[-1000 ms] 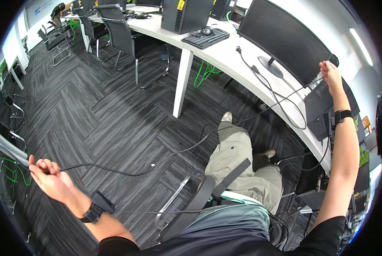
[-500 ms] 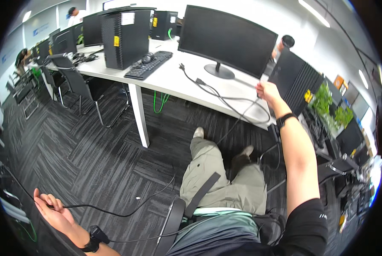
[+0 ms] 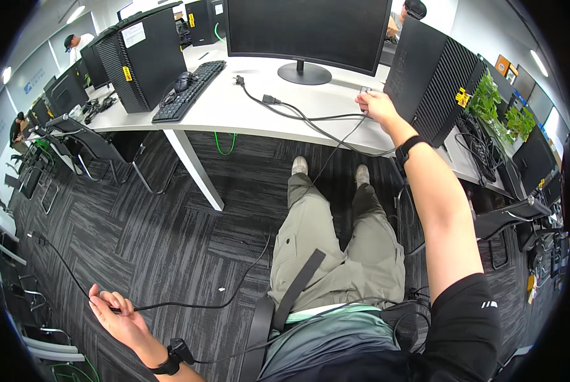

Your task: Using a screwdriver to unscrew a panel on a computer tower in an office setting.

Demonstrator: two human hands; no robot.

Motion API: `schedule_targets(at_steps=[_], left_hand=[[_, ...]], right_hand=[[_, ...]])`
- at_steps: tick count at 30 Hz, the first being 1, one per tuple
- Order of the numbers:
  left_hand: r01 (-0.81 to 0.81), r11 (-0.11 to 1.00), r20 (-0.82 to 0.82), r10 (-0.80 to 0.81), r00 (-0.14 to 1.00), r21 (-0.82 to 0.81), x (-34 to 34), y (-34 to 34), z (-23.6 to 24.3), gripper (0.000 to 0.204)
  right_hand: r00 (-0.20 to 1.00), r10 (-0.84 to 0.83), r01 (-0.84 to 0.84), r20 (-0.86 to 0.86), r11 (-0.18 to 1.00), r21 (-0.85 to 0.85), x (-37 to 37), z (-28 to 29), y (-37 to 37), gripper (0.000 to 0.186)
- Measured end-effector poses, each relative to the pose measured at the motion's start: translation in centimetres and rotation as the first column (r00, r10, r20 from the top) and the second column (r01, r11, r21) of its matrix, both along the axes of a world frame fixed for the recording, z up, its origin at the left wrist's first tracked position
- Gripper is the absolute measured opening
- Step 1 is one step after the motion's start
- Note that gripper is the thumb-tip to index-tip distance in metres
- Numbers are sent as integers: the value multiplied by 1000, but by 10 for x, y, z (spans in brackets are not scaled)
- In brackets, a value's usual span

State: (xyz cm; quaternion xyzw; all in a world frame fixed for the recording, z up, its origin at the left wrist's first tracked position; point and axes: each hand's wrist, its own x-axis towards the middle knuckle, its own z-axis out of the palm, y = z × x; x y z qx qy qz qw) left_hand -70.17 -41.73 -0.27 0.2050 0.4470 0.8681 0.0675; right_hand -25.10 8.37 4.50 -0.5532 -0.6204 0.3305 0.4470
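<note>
We've got the black cable (image 3: 234,296) strung between both hands: left hand (image 3: 116,318) low out to our left, grip clenched on it, right hand (image 3: 375,105) up on the worktop (image 3: 234,108) by the PC tower (image 3: 428,73), fingers closed on the other end. The cable's long axis runs left-low to right-high, across the floor & up past our knees; right hand's nearer the tower.

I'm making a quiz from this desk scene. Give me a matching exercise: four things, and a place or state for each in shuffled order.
Things:
1. left hand
2. right hand
3. keyboard
4. monitor

Places or states:
A. upright on a round stand
B. low over the floor, gripping a black cable
C. on the desk, beside a black tower
D. lying in front of a black tower

Pairs: 1-B, 2-C, 3-D, 4-A
</note>
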Motion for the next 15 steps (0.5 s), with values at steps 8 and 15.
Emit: schedule_targets(at_steps=[8, 15], left_hand=[[-57, 998, -13, 57, 998, -30, 13, 19, 9, 30], [-40, 997, -51, 37, 998, -60, 18, 50, 8, 31]], right_hand=[[997, 72, -74, 22, 981, 178, 4, -30, -22, 32], [997, 72, -72, -3, 992, 103, 9, -55, -41, 29]])
